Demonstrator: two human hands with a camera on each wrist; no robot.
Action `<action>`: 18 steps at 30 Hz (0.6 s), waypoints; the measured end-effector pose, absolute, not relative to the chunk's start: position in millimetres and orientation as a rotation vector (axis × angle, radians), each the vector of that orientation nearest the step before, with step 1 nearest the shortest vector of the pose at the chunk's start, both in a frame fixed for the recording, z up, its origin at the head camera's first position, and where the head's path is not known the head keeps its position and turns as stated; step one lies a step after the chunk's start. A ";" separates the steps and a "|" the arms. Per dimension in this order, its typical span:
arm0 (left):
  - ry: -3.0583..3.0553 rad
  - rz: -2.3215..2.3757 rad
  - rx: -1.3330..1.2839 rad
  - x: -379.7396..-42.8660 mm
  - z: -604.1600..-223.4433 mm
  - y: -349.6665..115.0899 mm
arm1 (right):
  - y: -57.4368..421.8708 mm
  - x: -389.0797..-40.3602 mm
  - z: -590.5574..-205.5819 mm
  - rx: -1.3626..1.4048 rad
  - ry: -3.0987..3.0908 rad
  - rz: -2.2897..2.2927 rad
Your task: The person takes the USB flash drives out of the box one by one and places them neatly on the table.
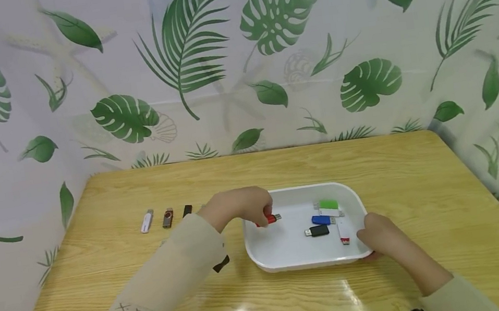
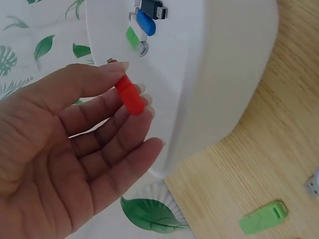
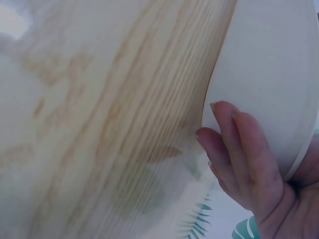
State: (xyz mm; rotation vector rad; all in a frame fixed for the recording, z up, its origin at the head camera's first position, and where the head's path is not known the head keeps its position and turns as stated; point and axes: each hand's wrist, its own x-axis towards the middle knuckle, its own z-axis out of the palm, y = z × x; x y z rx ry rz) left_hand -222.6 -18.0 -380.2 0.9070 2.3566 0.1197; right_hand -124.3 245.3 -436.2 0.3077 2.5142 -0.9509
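Red USB stick (image 1: 266, 221): one, above the left end of the white tray (image 1: 285, 248), pinched between thumb and fingertips of my left hand (image 1: 249, 205), well apart from my right hand (image 1: 378, 233), which grips the tray's right rim. The right wrist view alone shows those fingers laid along the outer wall. In the tray, towards my right hand: a green stick (image 1: 329, 204), a white stick (image 1: 330, 212), a blue stick (image 1: 321, 220), a black stick (image 1: 319, 231) and a white stick with a red end (image 1: 344, 232). On the table (image 1: 399, 178), left: a silver-and-red stick (image 1: 168, 218) between a pale stick (image 1: 147, 221) and a dark stick (image 1: 187, 210). Only the left wrist view gives the light-green stick (image 2: 263, 217) outside the tray. Writing: my left sleeve (image 1: 162, 282) bears dark lettering, an X readable, the rest unclear.
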 end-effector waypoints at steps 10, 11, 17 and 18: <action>2.469 0.374 0.812 -215.2 -366.0 -55.1 | 247.4 -126.6 -439.4 0.310 2.510 -0.967; 2.483 0.386 0.799 -212.2 -364.3 -59.5 | 246.8 -125.9 -440.2 0.308 2.507 -0.970; 2.589 0.442 0.660 -191.7 -362.3 -87.0 | 246.1 -124.6 -442.9 0.327 2.496 -0.988; 2.605 0.458 0.620 -189.1 -363.8 -91.9 | 246.5 -125.0 -442.9 0.328 2.500 -0.991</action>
